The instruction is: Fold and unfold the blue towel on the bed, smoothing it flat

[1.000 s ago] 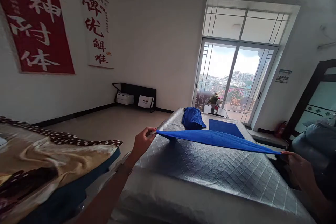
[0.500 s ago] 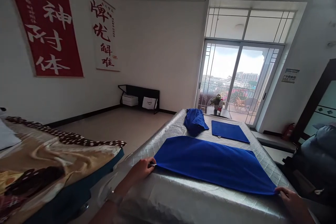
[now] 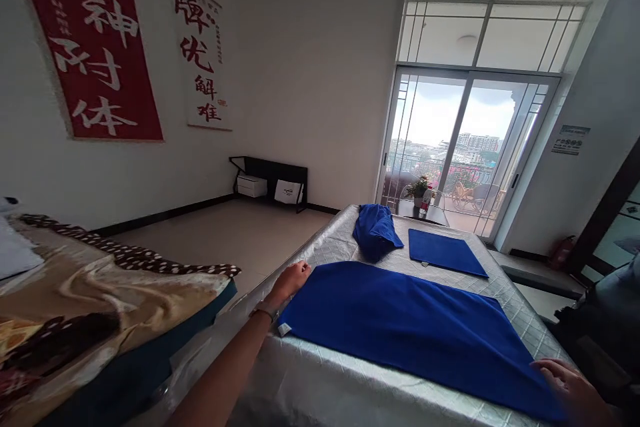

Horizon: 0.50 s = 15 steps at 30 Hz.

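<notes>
A wide blue cloth (image 3: 400, 327) lies spread on the silvery quilted cover, with a small white tag (image 3: 285, 329) at its near left corner. My left hand (image 3: 291, 282) is at the cloth's far left corner, fingers curled together at its edge. At the right edge rests my right hand (image 3: 565, 380), its fingers stretched over the fabric near the close right corner. Beyond the cloth are a crumpled blue bundle (image 3: 376, 232) and a flat, folded blue piece (image 3: 447, 252).
The silvery quilted cover (image 3: 333, 233) spans the bed-like surface under the cloths. To the left lies a rumpled beige and brown blanket (image 3: 165, 300). A black rack (image 3: 267, 177) stands by the wall. A small table with a plant (image 3: 419, 188) is near the glass doors.
My left hand has let go of the near left corner and moved to the far left one. My right hand has shifted off the near right corner onto the edge. The cloth lies flatter and nearer.
</notes>
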Motion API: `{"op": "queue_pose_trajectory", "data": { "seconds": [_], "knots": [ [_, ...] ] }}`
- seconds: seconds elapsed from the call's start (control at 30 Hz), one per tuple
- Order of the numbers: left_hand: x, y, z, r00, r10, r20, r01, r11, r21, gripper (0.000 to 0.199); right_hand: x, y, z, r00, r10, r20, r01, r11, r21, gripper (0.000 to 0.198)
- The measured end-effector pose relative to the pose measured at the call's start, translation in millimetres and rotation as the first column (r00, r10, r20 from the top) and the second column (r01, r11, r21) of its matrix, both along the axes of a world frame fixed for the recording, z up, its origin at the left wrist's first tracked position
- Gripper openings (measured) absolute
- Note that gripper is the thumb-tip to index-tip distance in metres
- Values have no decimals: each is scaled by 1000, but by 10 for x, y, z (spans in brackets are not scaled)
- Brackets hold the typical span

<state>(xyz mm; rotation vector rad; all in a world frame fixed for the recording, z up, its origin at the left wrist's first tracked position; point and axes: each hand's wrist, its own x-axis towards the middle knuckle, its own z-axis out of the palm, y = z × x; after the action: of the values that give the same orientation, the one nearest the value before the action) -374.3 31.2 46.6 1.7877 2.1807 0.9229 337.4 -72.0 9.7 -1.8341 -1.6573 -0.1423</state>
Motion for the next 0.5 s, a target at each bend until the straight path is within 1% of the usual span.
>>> {"op": "queue_pose_trajectory", "data": {
  "seconds": [0.07, 0.1, 0.2, 0.3, 0.37, 0.43, 0.5],
  "knots": [
    [67, 373, 15, 999, 32, -11, -33, 999, -44, 33, -101, 271, 76, 995, 92, -39, -94, 993, -71, 35],
    [94, 535, 9, 999, 39, -8, -39, 997, -59, 34, -152, 419, 101, 991, 120, -57, -125, 988, -86, 35],
    [148, 882, -56, 999, 36, -1, -36, 994, -99, 35, -279, 853, 72, 992, 118, -39, -120, 991, -54, 37],
    [154, 1023, -169, 1000, -6, 23, 8, 995, -104, 28, -341, 1150, -125, 999, 53, -2, -53, 998, -24, 45],
    [133, 1044, -242, 997, -53, 47, 57, 995, -87, 21, -341, 1234, -294, 1000, 21, 20, -21, 999, -46, 51],
    [100, 1046, -281, 989, -105, 102, 107, 994, -22, 23, -318, 1249, -431, 999, 20, 37, -17, 995, -98, 58],
    [73, 1052, -278, 976, -135, 171, 124, 990, 74, 23, -282, 1238, -508, 998, 21, 53, -13, 989, -150, 66]
  ]
}}
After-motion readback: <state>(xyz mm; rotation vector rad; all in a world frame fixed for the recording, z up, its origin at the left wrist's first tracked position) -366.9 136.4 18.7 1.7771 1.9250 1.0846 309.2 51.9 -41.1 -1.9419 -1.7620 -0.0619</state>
